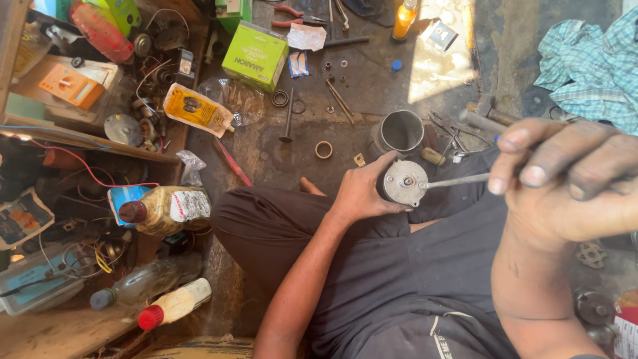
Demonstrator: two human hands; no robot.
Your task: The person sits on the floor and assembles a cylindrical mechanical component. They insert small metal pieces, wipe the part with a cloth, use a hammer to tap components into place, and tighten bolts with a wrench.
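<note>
Left grip [362, 193] is wrapped around a small round motor body [402, 183], held over the lap near the left knee. Right grip [565, 183] is pinched on a thin metal rod tool [455, 180] whose tip meets the motor's end plate — I can't tell whether it is seated in a screw.

Edges and room: I see the open floor [372, 100] only in a patch ahead of the knees. Left side is walled by a crowded wooden shelf [86, 143]; right side has a checked cloth [591, 60].

Packages: green box [256, 54] upper middle, lying flat; yellow pouch [196, 110] left of it; orange box [72, 85] on the shelf. Oil bottle with red cap [163, 209] beside the left thigh, white bottle with red cap [174, 304] lower down.

Surface: dark, greasy concrete floor with a sun patch at the top. Metal cylinder sleeve [399, 131] stands just beyond the motor; a ring [323, 149], washers and a long bolt are scattered — well apart from the hands.
</note>
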